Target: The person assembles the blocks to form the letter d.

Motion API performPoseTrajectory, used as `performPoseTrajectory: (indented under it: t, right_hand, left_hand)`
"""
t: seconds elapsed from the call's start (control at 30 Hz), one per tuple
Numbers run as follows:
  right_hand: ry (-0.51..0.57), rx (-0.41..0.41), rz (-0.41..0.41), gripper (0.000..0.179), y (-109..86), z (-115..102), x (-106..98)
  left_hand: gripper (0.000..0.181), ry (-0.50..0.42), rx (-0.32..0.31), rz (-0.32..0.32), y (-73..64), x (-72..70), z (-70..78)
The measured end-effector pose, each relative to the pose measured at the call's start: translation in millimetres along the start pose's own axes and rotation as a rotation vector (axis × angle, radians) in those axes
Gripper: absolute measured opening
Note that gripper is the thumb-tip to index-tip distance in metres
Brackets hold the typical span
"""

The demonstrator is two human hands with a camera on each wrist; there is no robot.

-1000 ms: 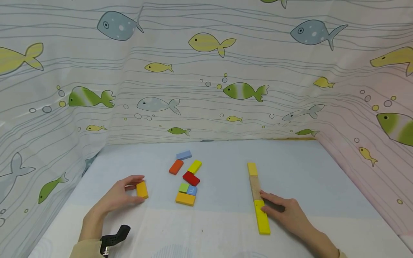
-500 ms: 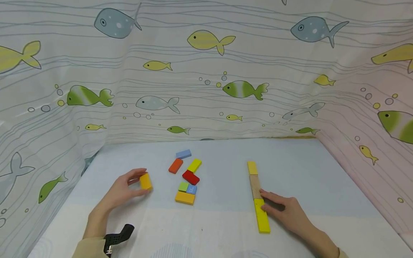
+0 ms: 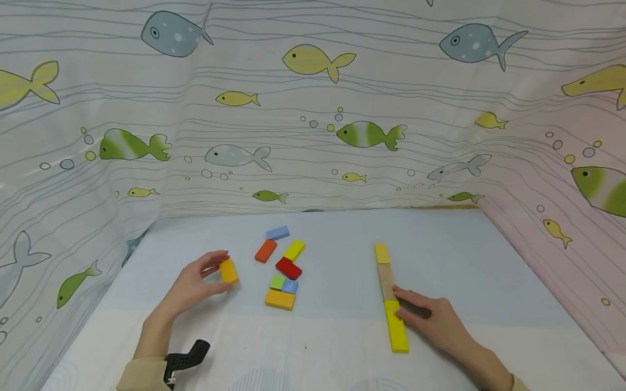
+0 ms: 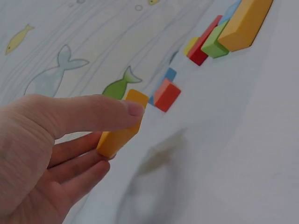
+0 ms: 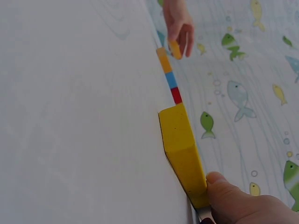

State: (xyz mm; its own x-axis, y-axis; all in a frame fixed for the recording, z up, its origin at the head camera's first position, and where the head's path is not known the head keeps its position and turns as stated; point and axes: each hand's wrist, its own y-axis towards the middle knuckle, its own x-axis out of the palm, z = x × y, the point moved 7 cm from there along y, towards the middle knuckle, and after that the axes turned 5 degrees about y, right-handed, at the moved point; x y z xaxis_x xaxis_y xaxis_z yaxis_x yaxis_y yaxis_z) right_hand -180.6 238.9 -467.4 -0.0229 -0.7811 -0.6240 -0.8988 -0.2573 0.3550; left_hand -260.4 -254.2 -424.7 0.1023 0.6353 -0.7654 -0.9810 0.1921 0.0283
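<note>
One fish-printed sheet [image 3: 303, 87] rises beyond the three-block row and down both sides of it; the pale table cover [image 3: 342, 239] spreads underneath. Well to the row's left, the left hand [image 3: 193, 282] pinches a lone block between thumb and fingers. The right hand [image 3: 442, 326] lies at the row's right side, index finger and thumb touching its edge without wrapping round it.

The row itself runs, longest piece nearest the person, from a bright yellow block [image 3: 398, 334] to a bare-wood block [image 3: 386, 282] and a pale yellow block [image 3: 382, 253] farthest off. That right-hand touch seems best kept light and level, since a sideways push near the yellow-wood joint could kink the line.

The pinched amber block [image 3: 229, 271] is left of the row and, judging by the shadow in the left wrist view, lifted off the cover. Its grip looks secure enough; the block is tilted, so levelling it before any contact would help. Between it and the row sits a loose cluster, including a flat amber block [image 3: 280, 299] and, smallest, a green block [image 3: 277, 282]; clearance above these seems wise.
</note>
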Motion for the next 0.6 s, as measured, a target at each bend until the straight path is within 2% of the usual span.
performPoseTrajectory:
  t: [0.6]
  right_hand:
    - [-0.019,0.038,-0.014,0.046,-0.2,1.9,0.2]
  left_hand:
    - [0.077,-0.023,0.045,0.039,2.2,4.9,10.1]
